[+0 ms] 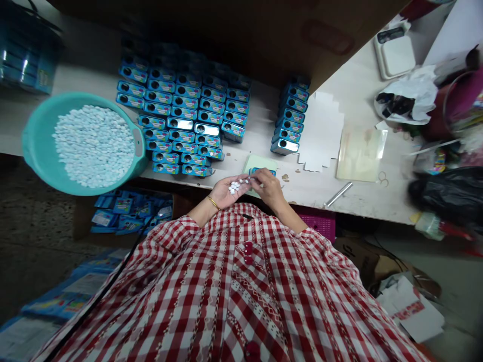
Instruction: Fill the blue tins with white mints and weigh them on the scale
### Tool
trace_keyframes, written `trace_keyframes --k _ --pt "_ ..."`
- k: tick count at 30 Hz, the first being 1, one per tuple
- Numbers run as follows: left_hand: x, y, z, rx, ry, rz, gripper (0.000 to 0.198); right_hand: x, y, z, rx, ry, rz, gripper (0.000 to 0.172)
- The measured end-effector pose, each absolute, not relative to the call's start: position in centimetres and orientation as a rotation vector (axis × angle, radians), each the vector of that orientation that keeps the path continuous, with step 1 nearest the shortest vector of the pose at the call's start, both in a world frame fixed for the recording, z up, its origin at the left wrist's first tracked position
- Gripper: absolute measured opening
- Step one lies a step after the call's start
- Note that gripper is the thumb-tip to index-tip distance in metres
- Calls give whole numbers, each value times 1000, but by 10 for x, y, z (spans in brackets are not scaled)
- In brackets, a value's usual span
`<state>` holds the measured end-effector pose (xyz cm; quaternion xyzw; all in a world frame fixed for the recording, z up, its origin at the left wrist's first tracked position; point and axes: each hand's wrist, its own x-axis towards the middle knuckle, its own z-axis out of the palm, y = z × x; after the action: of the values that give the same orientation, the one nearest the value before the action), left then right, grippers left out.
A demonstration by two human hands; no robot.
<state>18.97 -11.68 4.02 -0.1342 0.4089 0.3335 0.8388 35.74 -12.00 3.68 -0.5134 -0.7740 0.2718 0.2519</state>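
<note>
My left hand (pixel 225 191) is cupped palm up at the table's front edge and holds a small heap of white tablets (pixel 235 186). My right hand (pixel 268 185) is closed round a small blue box (pixel 259 171) right beside it, fingertips close to the tablets. Both hands hover over a pale green card (pixel 260 162). A teal basin (pixel 35 151) full of white tablets sits to the left, partly overhanging the table edge.
Several rows of blue boxes (pixel 184 120) lie behind the hands, with a shorter stack (pixel 290 123) to the right. White die-cut cards (pixel 320 136), a plastic sleeve (pixel 360 153), a metal tube (pixel 338 194) and bags lie further right. A pink crate (pixel 320 223) stands below.
</note>
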Motion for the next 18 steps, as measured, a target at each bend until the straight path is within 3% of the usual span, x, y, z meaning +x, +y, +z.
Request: trace_keyframes --k 11,18 --pt "171 -115 42 -298 997 815 34 395 -110 35 -1546 -1999 595 23" --pt "149 -116 47 -360 1090 955 30 430 -114 36 -1733 -1810 491 18"
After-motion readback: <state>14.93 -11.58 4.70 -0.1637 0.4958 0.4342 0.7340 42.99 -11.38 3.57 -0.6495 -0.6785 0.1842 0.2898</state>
